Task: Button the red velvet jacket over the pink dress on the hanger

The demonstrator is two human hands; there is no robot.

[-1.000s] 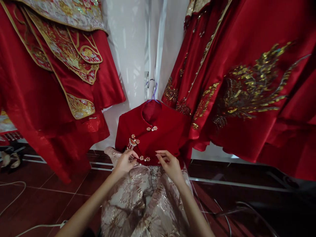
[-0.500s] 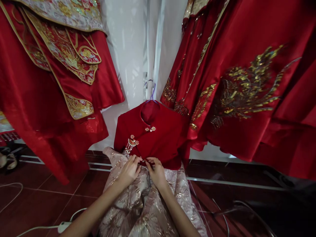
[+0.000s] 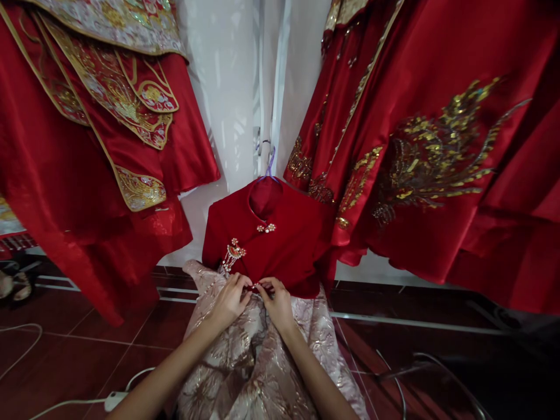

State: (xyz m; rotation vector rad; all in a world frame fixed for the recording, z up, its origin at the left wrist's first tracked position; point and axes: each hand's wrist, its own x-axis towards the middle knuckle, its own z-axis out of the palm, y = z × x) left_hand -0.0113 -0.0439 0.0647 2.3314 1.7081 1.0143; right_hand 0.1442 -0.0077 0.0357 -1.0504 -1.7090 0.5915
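A small red jacket [image 3: 284,242] hangs on a purple hanger [image 3: 270,166] against the white wall, over a pale pink and gold brocade skirt [image 3: 262,361]. It has a pearl clasp [image 3: 266,228] at the collar and a gold tassel brooch [image 3: 233,254] on the chest. My left hand [image 3: 230,300] and my right hand [image 3: 275,302] meet at the jacket's lower front edge. Both pinch the lowest clasp [image 3: 255,286], which their fingertips mostly hide.
Large red robes with gold embroidery hang at left [image 3: 87,146] and right [image 3: 437,151], crowding the jacket. The floor is dark red tile. White cables [image 3: 65,402] and a plug lie at lower left, dark cables [image 3: 415,373] at lower right, shoes [image 3: 13,283] at far left.
One second ago my hands were apart on either side of the lower clasp with fingers loose. They have come together at the jacket's hem and now pinch the clasp.
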